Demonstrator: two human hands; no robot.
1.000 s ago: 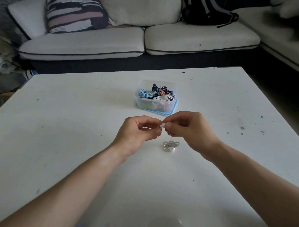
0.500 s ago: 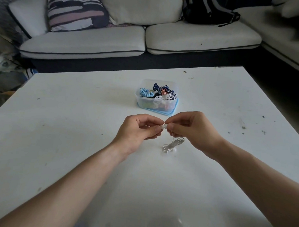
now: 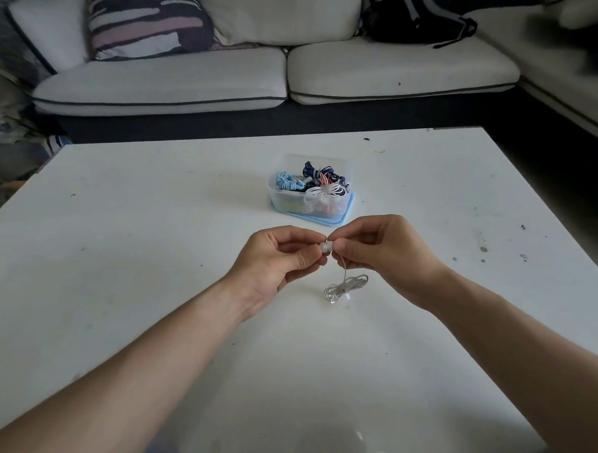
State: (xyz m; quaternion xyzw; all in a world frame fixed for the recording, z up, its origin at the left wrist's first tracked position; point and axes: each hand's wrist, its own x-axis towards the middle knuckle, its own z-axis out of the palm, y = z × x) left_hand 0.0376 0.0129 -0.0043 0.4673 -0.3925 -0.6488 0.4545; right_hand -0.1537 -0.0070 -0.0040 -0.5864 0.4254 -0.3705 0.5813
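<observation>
Left hand [image 3: 279, 259], fingers curled, its grip narrowed to a thumb-and-forefinger pinch on the small white end piece [image 3: 326, 247] of a thin white cord [image 3: 343, 269]; right hand [image 3: 385, 254] meets it from the opposite side, grip likewise closed to a fingertip pinch on the same piece; the cord drops between the hands to a loose coil [image 3: 344, 290] that appears to rest on the white table [image 3: 152, 254], just below the right hand. Beyond the hands, a clear box [image 3: 291, 205] of bundled cords stands on a blue lid [image 3: 328, 223]. Judged by look, the cord is very light, limp and quick to tangle; the end piece is small, smooth, probably slippery; hold is best taken at that firm end piece rather than the slack strand, without hard pulling.
</observation>
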